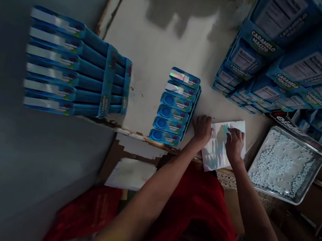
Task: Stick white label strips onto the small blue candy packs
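Observation:
A shiny holographic sticker sheet point(216, 153) lies tilted on the table near its front edge. At its left edge my left hand point(203, 130) is closed, fingers bent, steadying the sheet against the table. Over the sheet's right half my right hand point(235, 144) is closed in a pinch, fingertips at the surface on what looks like a sticker; the piece itself is mostly hidden. Just left of my left hand stands a row of blue candy packs point(175, 103) marked "Caramelo Macizo". The two farthest packs carry shiny strips on their ends; the others show bare blue round marks.
At the left, more blue packs point(73, 67) with silvery strips reach past the table edge. Tall stacks of blue boxes point(287, 55) stand at the right. A metal tray point(300, 195) of small pale pellets sits right of the sheet. White paper point(131, 173) lies below the table edge.

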Available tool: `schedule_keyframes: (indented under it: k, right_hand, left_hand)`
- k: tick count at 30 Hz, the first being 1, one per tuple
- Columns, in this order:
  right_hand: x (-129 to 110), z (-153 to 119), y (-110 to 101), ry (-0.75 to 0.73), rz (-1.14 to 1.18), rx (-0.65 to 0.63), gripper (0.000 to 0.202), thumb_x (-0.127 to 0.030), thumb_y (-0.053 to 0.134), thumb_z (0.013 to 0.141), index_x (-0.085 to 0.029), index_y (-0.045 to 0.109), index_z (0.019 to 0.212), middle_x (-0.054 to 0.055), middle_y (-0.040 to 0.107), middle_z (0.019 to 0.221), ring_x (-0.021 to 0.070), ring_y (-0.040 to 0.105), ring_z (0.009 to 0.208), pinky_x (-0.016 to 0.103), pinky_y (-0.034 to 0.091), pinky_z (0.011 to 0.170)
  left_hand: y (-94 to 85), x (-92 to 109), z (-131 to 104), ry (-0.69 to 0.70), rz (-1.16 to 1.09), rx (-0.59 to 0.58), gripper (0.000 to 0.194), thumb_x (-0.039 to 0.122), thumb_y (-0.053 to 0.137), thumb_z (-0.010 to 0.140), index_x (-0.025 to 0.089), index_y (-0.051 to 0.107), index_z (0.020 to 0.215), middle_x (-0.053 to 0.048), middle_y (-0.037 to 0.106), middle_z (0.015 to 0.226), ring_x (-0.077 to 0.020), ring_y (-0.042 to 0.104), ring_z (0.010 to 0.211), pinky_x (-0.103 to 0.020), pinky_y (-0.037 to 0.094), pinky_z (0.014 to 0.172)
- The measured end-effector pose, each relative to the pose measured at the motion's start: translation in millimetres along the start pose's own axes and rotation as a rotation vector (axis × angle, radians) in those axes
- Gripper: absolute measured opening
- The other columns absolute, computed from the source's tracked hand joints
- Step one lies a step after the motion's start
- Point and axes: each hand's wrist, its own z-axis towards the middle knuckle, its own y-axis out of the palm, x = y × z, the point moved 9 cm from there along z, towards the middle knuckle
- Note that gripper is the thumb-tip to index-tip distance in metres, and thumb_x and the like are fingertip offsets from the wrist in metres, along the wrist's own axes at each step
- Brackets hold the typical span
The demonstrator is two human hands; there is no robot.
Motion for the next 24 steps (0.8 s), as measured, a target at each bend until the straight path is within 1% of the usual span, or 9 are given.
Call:
schedule_keyframes:
  k: [4, 7, 9, 12, 14, 16, 18, 21, 24]
  right_hand:
    - [-14, 17, 41, -0.139, -0.08, -0.177, 0.046, -0.02, 0.045, 0.105, -0.016, 0.065, 0.147, 0.018, 0.064, 0.148, 0.035, 0.051, 0.128, 0.049, 0.044, 0.109]
    - [-16, 20, 63, -0.185, -0.096, -0.244, 0.047, -0.02, 0.046, 0.106, -0.019, 0.063, 0.15, 0.016, 0.063, 0.152, 0.0363, 0.05, 0.131, 0.05, 0.042, 0.109]
    - [-16, 15, 71, -0.227, -0.08, -0.26, 0.049, -0.017, 0.044, 0.105, -0.018, 0.061, 0.151, 0.016, 0.06, 0.157, 0.0356, 0.048, 0.136, 0.05, 0.04, 0.112]
    - [-17, -3, 70, -0.295, -0.043, -0.264, 0.05, -0.014, 0.044, 0.105, -0.015, 0.06, 0.151, 0.016, 0.057, 0.161, 0.033, 0.047, 0.143, 0.048, 0.036, 0.117]
    - [-14, -18, 61, -0.293, -0.041, -0.263, 0.044, -0.016, 0.046, 0.105, -0.017, 0.066, 0.144, 0.016, 0.065, 0.151, 0.0323, 0.052, 0.138, 0.047, 0.036, 0.115]
    - [-11, -31, 47, -0.237, -0.067, -0.252, 0.035, -0.022, 0.051, 0.105, -0.02, 0.075, 0.13, 0.014, 0.076, 0.13, 0.0324, 0.059, 0.125, 0.047, 0.039, 0.108]
    - [-8, -41, 24, -0.138, -0.087, -0.215, 0.026, -0.026, 0.057, 0.103, -0.022, 0.081, 0.113, 0.013, 0.079, 0.109, 0.0311, 0.063, 0.111, 0.045, 0.041, 0.099]
    - [-6, -53, -19, 0.066, 0.005, -0.118, 0.017, -0.025, 0.064, 0.097, -0.022, 0.08, 0.097, 0.008, 0.075, 0.085, 0.0254, 0.064, 0.091, 0.04, 0.043, 0.089]
    - [-7, -65, -50, 0.31, 0.384, -0.109, 0.012, -0.033, 0.072, 0.091, -0.022, 0.077, 0.092, -0.003, 0.058, 0.062, 0.0168, 0.054, 0.065, 0.036, 0.048, 0.076]
  left_hand:
    - [12.6, -11, 5, -0.037, -0.135, -0.027, 0.008, 0.019, 0.064, 0.094, 0.019, 0.073, 0.096, -0.017, 0.072, 0.119, -0.0325, 0.062, 0.119, -0.042, 0.044, 0.101]
    - [20.2, -19, 3, -0.101, -0.277, -0.039, 0.007, 0.027, 0.067, 0.095, 0.022, 0.071, 0.092, -0.013, 0.076, 0.104, -0.0279, 0.068, 0.102, -0.036, 0.046, 0.091]
    - [22.9, -24, 4, -0.134, -0.316, -0.048, 0.007, 0.028, 0.068, 0.094, 0.022, 0.07, 0.09, -0.01, 0.076, 0.098, -0.0255, 0.069, 0.095, -0.033, 0.046, 0.086]
    - [23.0, -34, 7, -0.159, -0.354, -0.041, 0.005, 0.024, 0.067, 0.091, 0.021, 0.069, 0.088, -0.008, 0.077, 0.097, -0.0225, 0.069, 0.092, -0.029, 0.045, 0.082]
    - [21.3, -40, 8, -0.172, -0.352, -0.023, 0.004, 0.024, 0.067, 0.091, 0.02, 0.069, 0.089, -0.008, 0.077, 0.097, -0.0219, 0.069, 0.091, -0.028, 0.046, 0.081]
    - [18.7, -43, 8, -0.171, -0.31, -0.005, 0.005, 0.024, 0.067, 0.092, 0.02, 0.07, 0.092, -0.008, 0.078, 0.098, -0.023, 0.07, 0.093, -0.03, 0.047, 0.084]
    - [14.8, -40, 7, -0.156, -0.251, 0.009, 0.008, 0.024, 0.064, 0.094, 0.02, 0.071, 0.097, -0.01, 0.078, 0.101, -0.0255, 0.071, 0.098, -0.033, 0.048, 0.089]
    - [-2.1, -26, -4, -0.087, -0.184, 0.116, 0.018, 0.02, 0.057, 0.097, 0.019, 0.073, 0.107, -0.017, 0.077, 0.117, -0.0315, 0.068, 0.118, -0.042, 0.047, 0.104]
    - [-25.5, -2, -31, 0.075, -0.294, 0.267, 0.024, 0.025, 0.059, 0.097, 0.019, 0.074, 0.115, -0.018, 0.068, 0.142, -0.035, 0.055, 0.14, -0.05, 0.038, 0.12]
